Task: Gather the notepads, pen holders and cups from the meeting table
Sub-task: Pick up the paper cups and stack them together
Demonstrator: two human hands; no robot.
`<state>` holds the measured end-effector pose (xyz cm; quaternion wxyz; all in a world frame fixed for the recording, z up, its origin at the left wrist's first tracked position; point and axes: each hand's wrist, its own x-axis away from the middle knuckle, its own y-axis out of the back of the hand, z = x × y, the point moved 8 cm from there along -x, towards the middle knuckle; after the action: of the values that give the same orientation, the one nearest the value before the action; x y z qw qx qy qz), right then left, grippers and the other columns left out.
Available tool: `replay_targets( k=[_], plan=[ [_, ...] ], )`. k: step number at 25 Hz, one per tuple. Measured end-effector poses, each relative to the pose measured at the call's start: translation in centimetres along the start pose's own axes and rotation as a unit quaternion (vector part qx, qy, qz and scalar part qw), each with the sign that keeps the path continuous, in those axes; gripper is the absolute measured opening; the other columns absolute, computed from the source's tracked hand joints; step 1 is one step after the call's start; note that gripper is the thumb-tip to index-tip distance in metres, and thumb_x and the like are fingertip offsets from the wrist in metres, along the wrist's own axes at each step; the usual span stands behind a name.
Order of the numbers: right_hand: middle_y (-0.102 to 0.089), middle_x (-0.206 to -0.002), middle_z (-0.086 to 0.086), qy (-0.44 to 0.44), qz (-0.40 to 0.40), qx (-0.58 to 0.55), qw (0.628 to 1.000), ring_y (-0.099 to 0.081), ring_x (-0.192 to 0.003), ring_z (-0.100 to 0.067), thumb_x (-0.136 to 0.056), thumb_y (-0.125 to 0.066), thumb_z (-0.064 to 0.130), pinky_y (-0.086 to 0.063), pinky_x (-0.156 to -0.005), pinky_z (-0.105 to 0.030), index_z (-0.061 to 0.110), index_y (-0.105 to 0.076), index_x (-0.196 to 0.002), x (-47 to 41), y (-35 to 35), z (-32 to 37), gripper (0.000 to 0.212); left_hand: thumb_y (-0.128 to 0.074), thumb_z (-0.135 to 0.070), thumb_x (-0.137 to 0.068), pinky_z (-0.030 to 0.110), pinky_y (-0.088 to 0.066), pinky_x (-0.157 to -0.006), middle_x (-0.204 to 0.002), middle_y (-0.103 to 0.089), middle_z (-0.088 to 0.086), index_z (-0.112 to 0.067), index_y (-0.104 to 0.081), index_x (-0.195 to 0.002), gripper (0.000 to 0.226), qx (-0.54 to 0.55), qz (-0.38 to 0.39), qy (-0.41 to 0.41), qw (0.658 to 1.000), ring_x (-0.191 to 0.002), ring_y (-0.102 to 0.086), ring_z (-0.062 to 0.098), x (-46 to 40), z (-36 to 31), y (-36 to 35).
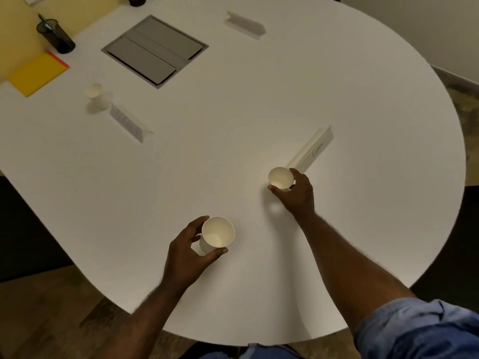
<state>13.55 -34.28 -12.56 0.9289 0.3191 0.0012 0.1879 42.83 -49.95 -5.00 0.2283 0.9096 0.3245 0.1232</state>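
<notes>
The left hand [185, 251] curls round a white paper cup [217, 235] at 6 o'clock on the white table [233, 120]. The right hand [295, 194] grips a second cup [280, 178] at 4 o'clock, beside a name card [312, 149]. A third cup [95, 95], a yellow notepad [37, 73] and a black pen holder [55, 35] sit at 10 o'clock.

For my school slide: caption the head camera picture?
Left hand and right hand each grip a paper cup at a white table.
</notes>
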Motion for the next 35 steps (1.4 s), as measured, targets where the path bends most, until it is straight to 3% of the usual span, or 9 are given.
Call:
replay_targets(
  k=[5,9,12,15,18,21,24,30,35],
  plan=[
    [-0.052,-0.129,-0.005,-0.002,0.008,-0.013,1.0,-0.057,-0.112,-0.022,-0.059,-0.089,0.043,-0.052,-0.091,-0.04,0.019,-0.036,-0.145,1.0,0.3,-0.1,0.104,-0.088,-0.045,-0.057,0.009,-0.047,-0.089,-0.126,-0.059,-0.026,-0.044,-0.052,-0.127,0.079,-0.002,0.011,-0.016,1.0,-0.118,-0.056,0.001,0.4,-0.8,-0.3],
    [-0.047,-0.127,0.002,-0.016,-0.023,-0.024,0.999,-0.058,-0.095,-0.015,-0.061,-0.087,0.047,-0.049,-0.078,-0.029,0.024,-0.03,-0.146,4.8,2.1,0.2,0.104,-0.09,-0.042,-0.058,0.01,-0.047,-0.09,-0.125,-0.059,-0.026,-0.041,-0.053,-0.127,0.079,0.012,0.024,-0.038,0.999,-0.118,-0.056,0.002,0.5,-1.7,-0.4],
    [-0.047,-0.124,0.006,-0.001,-0.048,-0.051,0.998,-0.057,-0.092,-0.01,-0.069,-0.084,0.038,-0.046,-0.074,-0.021,0.022,-0.038,-0.141,9.4,3.7,1.3,0.087,-0.091,-0.038,-0.058,0.009,-0.046,-0.09,-0.125,-0.059,-0.027,-0.043,-0.053,-0.126,0.079,0.025,0.039,-0.056,0.997,-0.117,-0.056,0.001,1.0,-2.4,-0.7],
    [-0.055,-0.115,0.01,0.009,-0.056,-0.085,0.995,-0.061,-0.089,-0.009,-0.076,-0.08,0.032,-0.046,-0.066,-0.013,0.025,-0.054,-0.122,15.1,5.2,3.0,0.053,-0.09,-0.041,-0.058,0.009,-0.046,-0.09,-0.125,-0.058,-0.028,-0.047,-0.051,-0.125,0.078,0.043,0.073,-0.076,0.993,-0.118,-0.056,0.001,2.3,-3.1,-1.1],
    [-0.065,-0.105,0.012,0.008,-0.025,-0.139,0.99,-0.064,-0.081,-0.006,-0.079,-0.077,0.038,-0.048,-0.064,-0.012,0.034,-0.06,-0.11,21.6,6.1,5.0,0.035,-0.09,-0.042,-0.058,0.011,-0.047,-0.092,-0.125,-0.058,-0.028,-0.048,-0.05,-0.125,0.078,0.057,0.123,-0.102,0.986,-0.117,-0.056,0.001,4.5,-4.0,-1.7],
    [-0.063,-0.111,0.018,0.01,0.004,-0.147,0.989,-0.063,-0.088,-0.001,-0.069,-0.072,0.062,-0.051,-0.068,-0.015,0.037,-0.055,-0.124,27.8,7.2,5.7,0.062,-0.089,-0.043,-0.059,0.01,-0.046,-0.091,-0.125,-0.057,-0.028,-0.05,-0.048,-0.125,0.077,0.07,0.171,-0.132,0.974,-0.117,-0.056,0.0,7.2,-4.9,-3.2],
    [-0.054,-0.122,0.025,-0.003,0.001,-0.091,0.996,-0.059,-0.098,0.003,-0.06,-0.071,0.075,-0.051,-0.072,-0.014,0.037,-0.045,-0.136,33.1,8.7,4.5,0.088,-0.088,-0.043,-0.062,0.015,-0.049,-0.093,-0.126,-0.058,-0.026,-0.052,-0.046,-0.124,0.075,0.083,0.236,-0.163,0.954,-0.117,-0.056,0.0,10.8,-6.3,-6.2],
    [-0.05,-0.123,0.024,-0.072,-0.124,-0.068,0.987,-0.053,-0.104,0.011,-0.058,-0.075,0.069,-0.045,-0.078,-0.009,0.036,-0.046,-0.136,41.9,15.4,-1.6,0.09,-0.08,-0.049,-0.06,0.013,-0.05,-0.091,-0.122,-0.057,-0.032,-0.057,-0.047,-0.118,0.067,0.08,0.374,-0.231,0.895,-0.113,-0.058,0.0,19.8,-11.2,-14.5],
    [-0.05,-0.117,0.033,-0.139,-0.234,-0.115,0.955,-0.054,-0.102,0.012,-0.054,-0.075,0.073,-0.046,-0.072,-0.007,0.039,-0.05,-0.133,49.2,22.9,-9.6,0.09,-0.082,-0.043,-0.064,0.019,-0.054,-0.085,-0.121,-0.057,-0.033,-0.048,-0.048,-0.124,0.069,0.046,0.47,-0.276,0.838,-0.113,-0.056,-0.007,28.0,-15.5,-24.1]
  ],
)
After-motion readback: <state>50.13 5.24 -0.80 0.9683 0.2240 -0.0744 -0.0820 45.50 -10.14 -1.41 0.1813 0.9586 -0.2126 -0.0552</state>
